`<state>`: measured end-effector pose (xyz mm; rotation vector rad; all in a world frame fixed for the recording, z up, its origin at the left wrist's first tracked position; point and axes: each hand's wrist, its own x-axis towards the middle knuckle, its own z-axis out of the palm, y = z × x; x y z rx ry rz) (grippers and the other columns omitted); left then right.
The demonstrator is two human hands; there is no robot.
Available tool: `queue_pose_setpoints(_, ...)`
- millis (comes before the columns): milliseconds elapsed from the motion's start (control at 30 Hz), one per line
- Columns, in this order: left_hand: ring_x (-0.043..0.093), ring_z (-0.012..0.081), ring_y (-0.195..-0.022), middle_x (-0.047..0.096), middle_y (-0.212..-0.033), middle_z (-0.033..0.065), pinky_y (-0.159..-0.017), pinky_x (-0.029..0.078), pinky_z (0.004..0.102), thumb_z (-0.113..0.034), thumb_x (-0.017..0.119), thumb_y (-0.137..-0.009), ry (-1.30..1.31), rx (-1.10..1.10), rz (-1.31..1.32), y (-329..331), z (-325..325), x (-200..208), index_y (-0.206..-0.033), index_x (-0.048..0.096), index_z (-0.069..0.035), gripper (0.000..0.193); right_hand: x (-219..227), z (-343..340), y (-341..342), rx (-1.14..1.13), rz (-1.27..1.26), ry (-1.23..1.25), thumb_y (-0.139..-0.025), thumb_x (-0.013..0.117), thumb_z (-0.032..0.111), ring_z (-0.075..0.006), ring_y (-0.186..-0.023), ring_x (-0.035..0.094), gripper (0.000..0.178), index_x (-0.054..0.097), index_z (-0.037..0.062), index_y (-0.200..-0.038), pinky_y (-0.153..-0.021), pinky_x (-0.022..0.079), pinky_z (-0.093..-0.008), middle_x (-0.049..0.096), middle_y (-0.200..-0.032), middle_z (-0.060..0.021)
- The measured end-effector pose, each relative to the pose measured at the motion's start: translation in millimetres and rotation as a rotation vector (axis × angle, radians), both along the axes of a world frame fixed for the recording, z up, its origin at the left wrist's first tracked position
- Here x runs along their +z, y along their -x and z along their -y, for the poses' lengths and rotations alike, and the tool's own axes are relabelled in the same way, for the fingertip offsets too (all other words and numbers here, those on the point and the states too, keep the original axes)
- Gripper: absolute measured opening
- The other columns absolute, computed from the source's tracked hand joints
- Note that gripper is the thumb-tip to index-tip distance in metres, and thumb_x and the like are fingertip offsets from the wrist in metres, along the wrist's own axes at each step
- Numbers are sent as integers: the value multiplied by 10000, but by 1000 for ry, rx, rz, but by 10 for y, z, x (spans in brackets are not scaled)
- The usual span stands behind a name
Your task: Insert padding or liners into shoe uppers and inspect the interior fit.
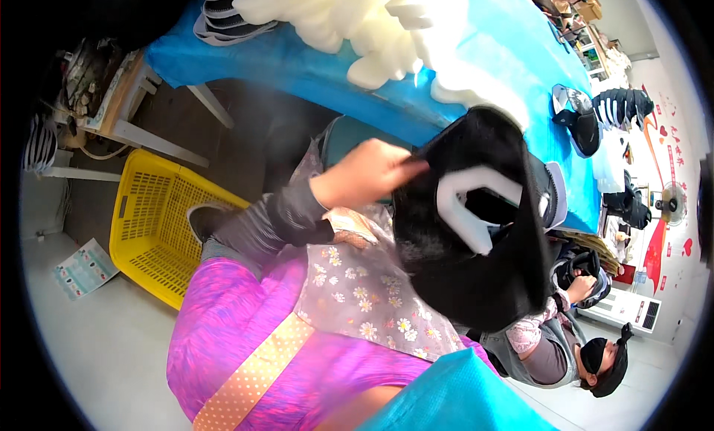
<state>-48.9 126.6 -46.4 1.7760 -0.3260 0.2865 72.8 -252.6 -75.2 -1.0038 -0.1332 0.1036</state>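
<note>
My left hand (366,172) reaches in from the lower left, in a grey cuff over a pink-purple sleeve. Its fingers pinch the left edge of a black fabric shoe upper (476,282), held up in the middle of the view. A white U-shaped foam piece (467,200) sits inside the opening of the black upper. My right hand is out of sight; the upper may hide it. A floral apron (364,290) lies below the hand.
A blue-covered table (312,70) behind holds a heap of white foam pieces (349,18) and stacked black-and-white parts (223,14). A yellow plastic basket (149,223) stands on the floor at left. A seated co-worker (558,342) at lower right handles another black upper (584,271).
</note>
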Motion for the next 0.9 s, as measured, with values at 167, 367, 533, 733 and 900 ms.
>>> queue_pose_setpoints(167, 420, 25, -514, 439, -556, -70, -481, 370, 220, -295, 593, -998, 324, 68, -385, 41, -224, 116, -683, 561, -41, 405, -38, -54, -63, 13, 21, 8, -929, 624, 383, -264, -1252, 504, 632, 436, 24, -1414, -1086, 367, -423, 510, -1400, -94)
queue_pose_setpoints(367, 542, 87, -772, 553, -844, 3, -702, 454, 249, -467, 728, -857, 550, -139, -94, 116, -285, 75, -956, 579, -60, 445, -24, -181, -103, 21, 37, 20, -924, 634, 340, -255, -1229, 518, 600, 446, 20, -1396, -1069, 384, -410, 523, -1376, -96)
queue_pose_setpoints(533, 535, 257, -1179, 571, -1288, 65, -1071, 360, 472, -528, 864, -605, -282, 8, 661, 232, -328, 601, -1262, 560, -96, 843, -110, -221, -109, 17, 27, 17, -921, 643, 303, -247, -1210, 531, 574, 455, 18, -1382, -1055, 399, -400, 533, -1356, -98)
queue_pose_setpoints(733, 585, 176, -1155, 647, -1197, 23, -1180, 269, 514, -165, 591, -786, -1092, -40, 652, 183, -102, 729, -1068, 683, -133, 299, -530, -168, 19, 52, -83, 46, -916, 654, 259, -238, -1187, 545, 544, 466, 14, -1365, -1038, 416, -386, 546, -1332, -100)
queue_pose_setpoints(900, 675, 218, -896, 673, -988, 104, -925, 535, 323, -138, 574, -815, -951, -218, 670, 325, 113, 649, -1259, 615, -197, 450, -1275, 87, 464, 69, -283, 145, -912, 663, 223, -231, -1167, 558, 521, 475, 12, -1350, -1024, 430, -376, 556, -1312, -101)
